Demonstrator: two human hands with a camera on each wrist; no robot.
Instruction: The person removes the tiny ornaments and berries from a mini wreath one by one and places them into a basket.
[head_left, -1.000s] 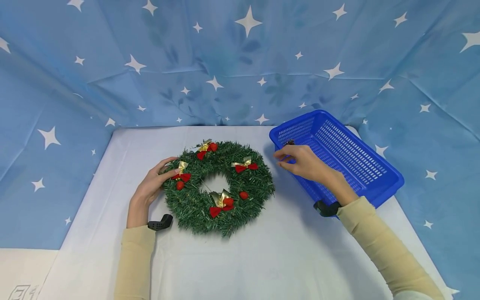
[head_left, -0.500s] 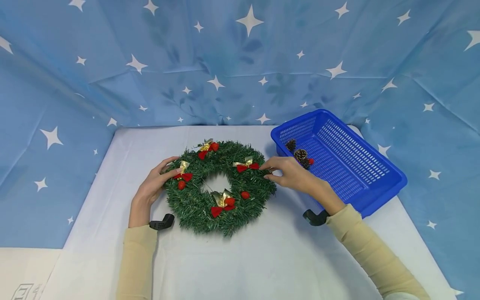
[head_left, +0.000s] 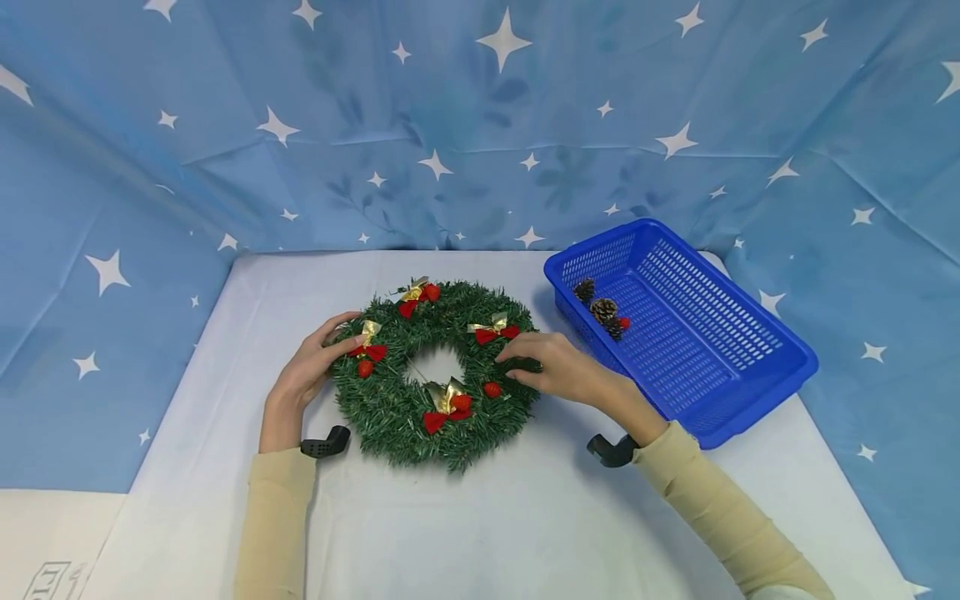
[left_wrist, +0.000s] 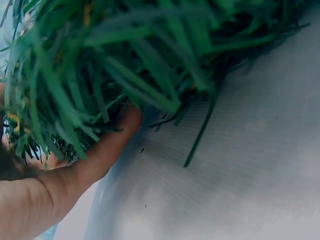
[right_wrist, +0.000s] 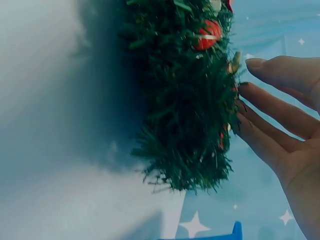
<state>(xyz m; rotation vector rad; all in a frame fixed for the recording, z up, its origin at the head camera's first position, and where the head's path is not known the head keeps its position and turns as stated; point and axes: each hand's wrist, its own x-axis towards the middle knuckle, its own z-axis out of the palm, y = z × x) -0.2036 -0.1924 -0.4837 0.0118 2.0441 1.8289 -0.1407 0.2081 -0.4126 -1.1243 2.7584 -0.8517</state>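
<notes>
A green Christmas wreath lies on the white table, trimmed with gold-and-red bows and red berries. My left hand grips its left rim, thumb on top by a bow. In the left wrist view a digit reaches against the needles from outside. Over the wreath's right side, my right hand has its fingertips at the needles, below the right bow. The right wrist view shows thumb and fingers apart, with no held object visible between them. Part of the wreath's right rim is hidden behind this hand.
A blue plastic basket stands at the back right, close to the right forearm. Several pine cones and a red berry lie at its left end. A blue star-patterned cloth hangs behind and at both sides.
My right hand has moved left and slightly down from the basket's near edge onto the wreath's right side, uncovering the pine cones. The left hand keeps its grip on the wreath.
</notes>
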